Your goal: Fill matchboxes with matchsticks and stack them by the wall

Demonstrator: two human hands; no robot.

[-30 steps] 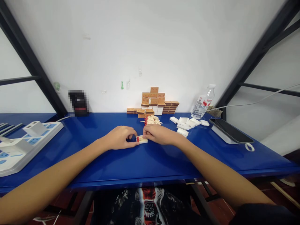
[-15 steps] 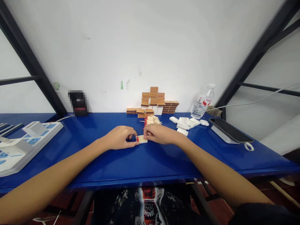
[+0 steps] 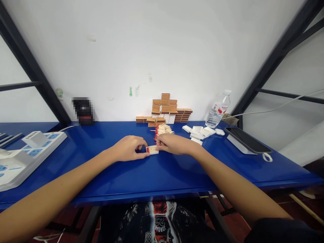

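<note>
A small white matchbox tray point(image 3: 154, 152) lies on the blue table, with red-tipped matches point(image 3: 152, 149) in it, heads to the left. My left hand point(image 3: 130, 148) grips the tray's left end between thumb and fingers. At the tray's right end, my right hand point(image 3: 173, 144) is closed in a pinch over the matches; whatever is between its fingertips is hidden. Just behind my right hand sits a heap of loose matches point(image 3: 164, 129), red heads to the left, partly covered by that hand.
Stacked brown matchboxes point(image 3: 165, 108) stand against the wall. Several white trays point(image 3: 197, 130) lie to the right, near a water bottle point(image 3: 216, 113), a white earbud case point(image 3: 220, 132) and a propped phone point(image 3: 248, 140). A power strip point(image 3: 54, 141) occupies the left side.
The view has shifted slightly. Both hands stay at the tray, with my right fingers still pinched at its right end. Little else differs.
</note>
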